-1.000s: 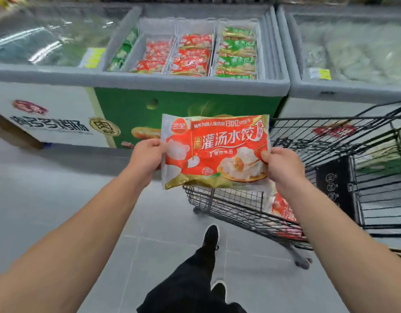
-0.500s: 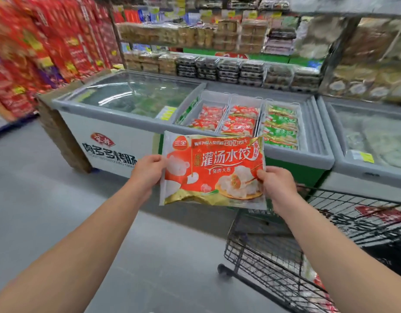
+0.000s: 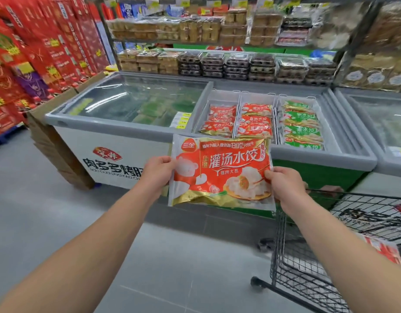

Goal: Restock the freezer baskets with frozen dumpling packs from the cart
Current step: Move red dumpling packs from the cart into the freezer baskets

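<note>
Red pack: a red and gold dumpling pack is held flat, face to the camera, in front of the freezer and short of its near rim, not yet over any basket
Left hand: the left hand pinches the pack's left edge, thumb on the front, fingers behind
Right hand: the right hand grips the pack's right edge the same way, so neither hand is free
Freezer: its left half lies under a shut glass lid; its right half is open, with three baskets side by side
Left basket: the left basket holds red packs that look like the one in hand, lying lower than its rim
Middle basket: the middle basket holds red packs too, stacked a little higher
Right basket: the right basket holds green packs, so it looks the wrong home for this one
Cart: the wire cart stands just right of the freezer's front, with at least one more red pack inside
Step in hand: carrying one pack from cart to freezer, label checked against the stock
Next move: likely a step closer, then a reach over the freezer's near rim to lay the pack flat on a red stack; the left basket seems to have more room
Care: both hands must clear the rim, and the pack should go in label up, matching the rows
</note>
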